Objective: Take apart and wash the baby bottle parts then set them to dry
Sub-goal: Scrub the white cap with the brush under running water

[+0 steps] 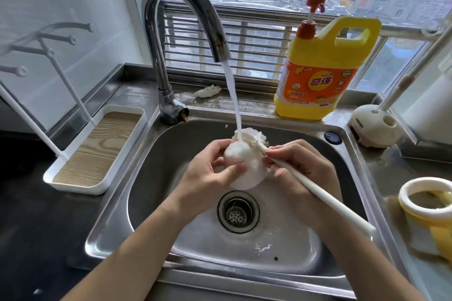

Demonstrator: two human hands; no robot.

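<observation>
Bottle part (252,177), white & rounded, sits over the sink (151,203) right under the water (232,95) from the tap (176,19). My left hand (210,168) is wrapped round it, thumb across the front. My right hand (300,166) is clamped on the brush (318,193) handle, w/ the bristle head up against the part's top. It looks light & prob soft-walled, so I'd guess it squashes if squeezed hard. Wet & maybe soapy = slippery. Best hold is round the wide middle w/ fingers behind, not the narrow end. If it slips it lands near the drain (238,211); no breakage likely, just a re-rinse. Around: soap jug (320,73) on the back ledge, brush holder (374,124) at right, a yellow cup (428,215) on the right tabletop (391,164), and the rack (97,149) at left, where parts should dry. The tap neck stands between sink & rack, so I'd go low and round it.
</observation>
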